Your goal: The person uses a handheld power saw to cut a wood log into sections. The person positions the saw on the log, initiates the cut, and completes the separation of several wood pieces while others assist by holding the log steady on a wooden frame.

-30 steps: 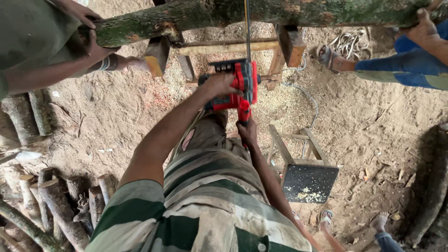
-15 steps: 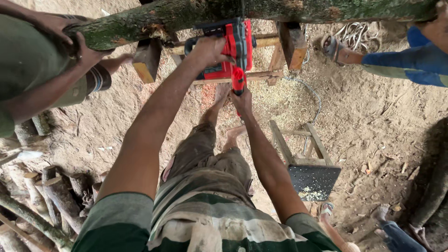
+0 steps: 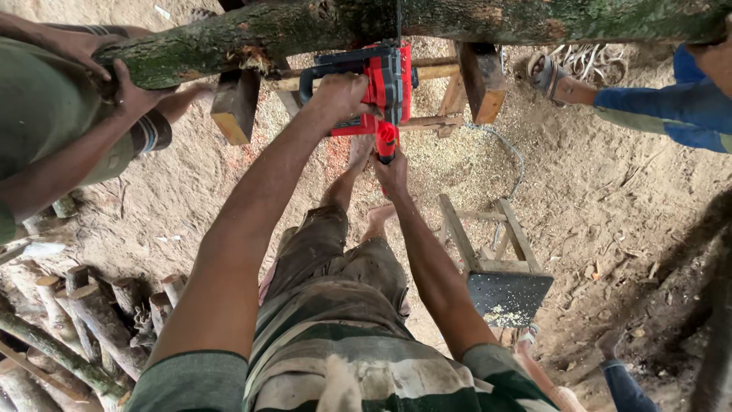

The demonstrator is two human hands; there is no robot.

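No packages, signs or screens show anywhere in the frame. The only thing close to a label is a small pale marking on the red body of the chainsaw (image 3: pixel 377 88), at the upper middle of the frame; it is too small and blurred to tell its shape or colours for sure. A small white scrap (image 3: pixel 162 11) lies on the sandy ground at the upper left edge; whether it is a wrapper or a chip cannot be told.
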